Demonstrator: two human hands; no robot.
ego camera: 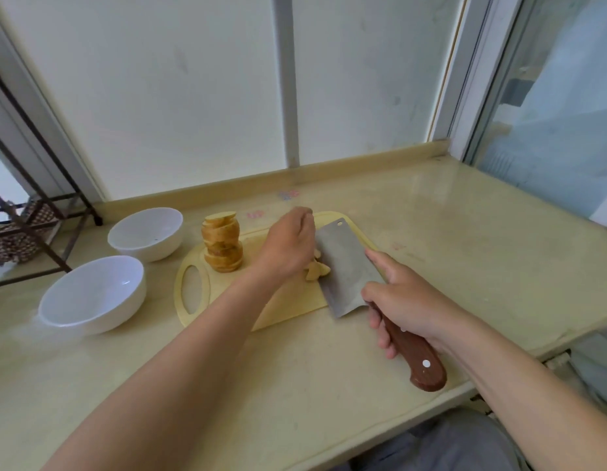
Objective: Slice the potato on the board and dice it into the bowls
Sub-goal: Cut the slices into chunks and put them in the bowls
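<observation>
**One cleaver, one stack of slices, two bowls**

We start at the right hand point(409, 312). Its grip is wrapped tight round the brown wooden handle of the one cleaver point(346, 266), with the index finger stretched out along the flat of the blade. The blade stands edge down on the board point(193, 300), tilted a little.

Right against the blade's left face, our left hand point(288, 246) sits with its fingers curled down over a small bunch of cut potato pieces point(318, 270). The fingertips are hidden behind the hand, so we can't count those pieces properly.

Further left on the same board stands one stack of potato slices point(223, 244), skin on and leaning a bit. There are too many slices to count cleanly.

Off the board's handle end we count two white bowls on the bench point(295, 385). The near bowl point(91, 295) and the far bowl point(145, 232) sit just beside each other. One dark metal rack point(40, 205) stands at the far left.
</observation>
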